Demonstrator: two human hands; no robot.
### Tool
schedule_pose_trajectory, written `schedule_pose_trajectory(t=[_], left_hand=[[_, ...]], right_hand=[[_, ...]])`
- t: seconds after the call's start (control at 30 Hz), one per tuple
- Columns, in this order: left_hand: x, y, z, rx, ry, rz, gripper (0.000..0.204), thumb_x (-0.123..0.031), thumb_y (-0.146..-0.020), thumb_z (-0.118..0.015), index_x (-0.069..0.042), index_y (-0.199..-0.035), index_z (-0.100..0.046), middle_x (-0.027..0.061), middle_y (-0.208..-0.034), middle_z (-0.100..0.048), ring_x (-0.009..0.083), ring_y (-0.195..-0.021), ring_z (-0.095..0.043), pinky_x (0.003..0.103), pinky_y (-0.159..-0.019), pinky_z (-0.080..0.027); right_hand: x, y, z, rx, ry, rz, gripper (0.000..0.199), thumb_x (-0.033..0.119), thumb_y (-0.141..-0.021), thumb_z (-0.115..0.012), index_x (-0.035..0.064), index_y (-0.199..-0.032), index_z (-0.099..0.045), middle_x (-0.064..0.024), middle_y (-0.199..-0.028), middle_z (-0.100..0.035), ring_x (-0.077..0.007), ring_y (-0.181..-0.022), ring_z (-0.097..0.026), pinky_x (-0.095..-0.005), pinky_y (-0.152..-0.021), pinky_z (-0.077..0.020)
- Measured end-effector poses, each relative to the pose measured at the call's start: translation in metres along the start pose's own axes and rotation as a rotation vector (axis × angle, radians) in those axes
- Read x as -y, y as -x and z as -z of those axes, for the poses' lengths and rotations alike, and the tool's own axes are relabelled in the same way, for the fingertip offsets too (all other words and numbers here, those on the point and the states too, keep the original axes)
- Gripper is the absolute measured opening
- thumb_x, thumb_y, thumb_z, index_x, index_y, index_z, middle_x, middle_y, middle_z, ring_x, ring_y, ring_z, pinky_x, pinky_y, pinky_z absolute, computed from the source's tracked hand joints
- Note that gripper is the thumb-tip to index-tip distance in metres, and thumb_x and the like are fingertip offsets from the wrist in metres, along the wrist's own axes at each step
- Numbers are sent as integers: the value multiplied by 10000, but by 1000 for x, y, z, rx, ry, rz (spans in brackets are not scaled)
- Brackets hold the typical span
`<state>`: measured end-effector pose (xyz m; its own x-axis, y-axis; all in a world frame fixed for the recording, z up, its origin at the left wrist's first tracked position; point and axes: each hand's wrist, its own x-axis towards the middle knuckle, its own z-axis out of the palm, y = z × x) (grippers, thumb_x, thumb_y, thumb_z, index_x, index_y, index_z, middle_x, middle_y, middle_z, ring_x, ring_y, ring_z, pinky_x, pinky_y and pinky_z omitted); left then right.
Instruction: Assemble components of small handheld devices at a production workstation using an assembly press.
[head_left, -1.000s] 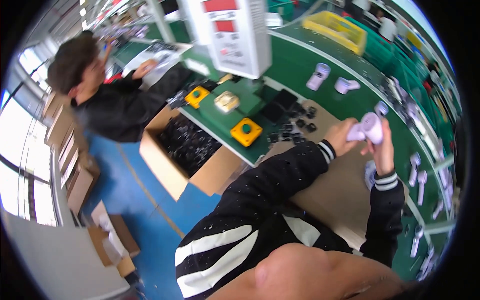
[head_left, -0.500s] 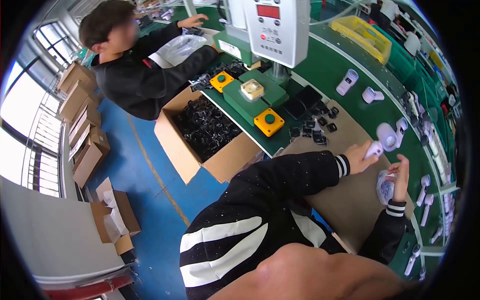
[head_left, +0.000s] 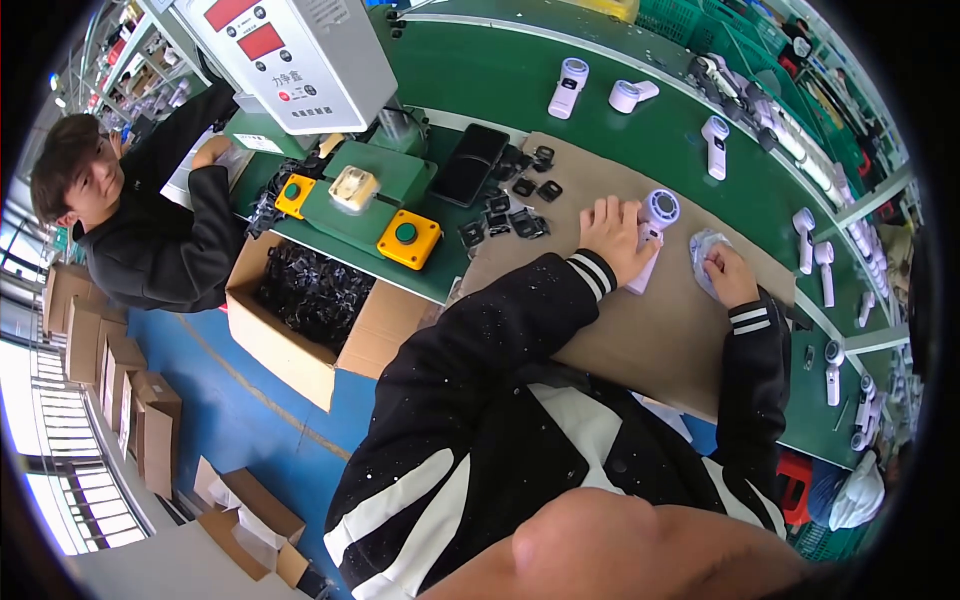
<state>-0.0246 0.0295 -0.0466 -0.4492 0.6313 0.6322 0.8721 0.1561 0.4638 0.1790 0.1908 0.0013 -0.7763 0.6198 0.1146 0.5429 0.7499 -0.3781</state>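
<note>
On a brown cardboard sheet in front of me, a pale lilac handheld fan lies with its round head pointing away. My left hand is closed over its handle, fingers partly covering it. To the right, my right hand has its fingertips pinched together at a crumpled clear plastic bag with bluish marks. What lies inside the bag, if anything, I cannot make out. Small black square parts, several of them, are scattered left of the fan, beside a black phone-like slab.
A green press machine with yellow button boxes stands at left. Below it is a carton of black parts. More fans stand or lie along the green table. A co-worker sits at far left.
The view has swung right. My left hand has brought the fan down onto the cardboard. My right hand's raised, spread fingers have come down and closed at the plastic bag.
</note>
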Motion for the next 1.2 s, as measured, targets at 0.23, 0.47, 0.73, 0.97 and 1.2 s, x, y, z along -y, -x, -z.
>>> schedule_pose_trajectory(t=[0.23, 0.47, 0.73, 0.97, 1.2], left_hand=[[73, -72, 26, 30, -377, 135, 255, -264, -743, -576, -95, -930, -613, 160, -958, -523, 316, -893, -455, 429, -751, -338], [114, -79, 28, 187, -420, 160, 188, -206, -706, -598, -78, -842, -626, 168, -936, -593, 319, -906, -522, 420, -803, -380], [119, -84, 21, 153, -257, 275, 161, -124, -686, -618, -85, -841, -630, 121, -843, -627, 303, -921, -573, 393, -853, -398], [107, -89, 40, 53, -86, 91, 172, -51, -676, -603, -105, -838, -621, 99, -824, -615, 296, -830, -558, 392, -776, -424], [81, -85, 42, -153, 390, -99, 120, -13, -705, -581, -91, -796, -573, 85, -790, -576, 290, -775, -533, 370, -694, -440]], right_hand=[[-41, -7, 2, -57, -60, 95, 128, 130, -860, -550, 39, -931, -604, -117, -821, -641, -288, -703, -577, -367, -668, -460], [7, -16, 14, -147, -225, 112, 118, 81, -925, -484, 22, -999, -554, -68, -829, -579, -199, -702, -524, -305, -709, -450], [72, -2, -28, 159, -677, -19, 107, 83, -944, -475, 26, -1003, -545, -20, -852, -541, -149, -746, -490, -251, -754, -415], [86, -6, -60, -69, -398, 139, 118, 110, -948, -493, 31, -1023, -539, -60, -986, -513, -175, -852, -483, -265, -788, -405], [98, -13, -67, -206, -297, 203, 119, 128, -939, -513, 42, -1014, -545, -83, -1066, -487, -206, -905, -481, -295, -794, -410]])
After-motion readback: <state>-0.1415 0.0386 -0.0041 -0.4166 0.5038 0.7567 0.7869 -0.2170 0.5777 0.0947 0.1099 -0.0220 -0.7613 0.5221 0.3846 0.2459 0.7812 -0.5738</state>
